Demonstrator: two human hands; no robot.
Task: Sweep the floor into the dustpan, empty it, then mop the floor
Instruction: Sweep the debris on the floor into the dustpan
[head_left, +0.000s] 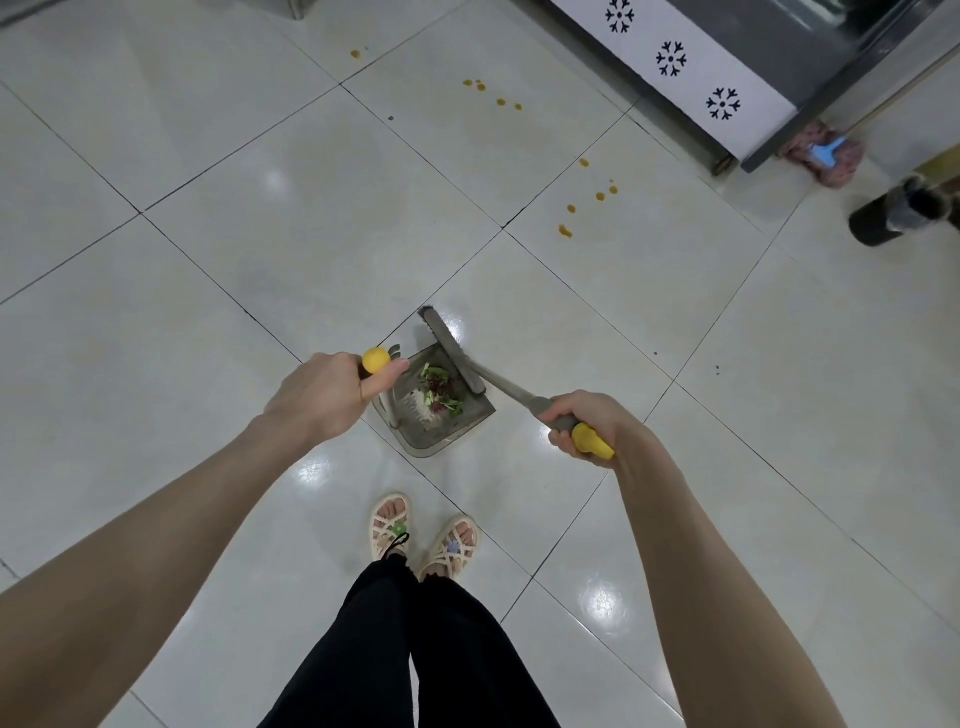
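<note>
Gripping dustpan (441, 431) handle w/ left hand (324, 397), broom (453, 352) w/ right hand (587, 423), veg scraps (440, 391) in pan. Best done w/ lip flat on floor (311, 234), short strokes.

1. The left hand (327, 397) grips the yellow-capped upright handle (375, 359) of a grey plastic dustpan (457, 423), which stands on the glossy white tiled floor (260, 234).
2. The right hand (592, 421) grips a grey, yellow-ended broom (511, 388). Its long head lies across the dustpan's mouth.
3. Green and purple vegetable scraps (441, 392) lie inside the dustpan.
4. Orange-brown drops (565, 230) dot the floor beyond it.
5. A pink string mop head (831, 161) rests at upper right.
</note>
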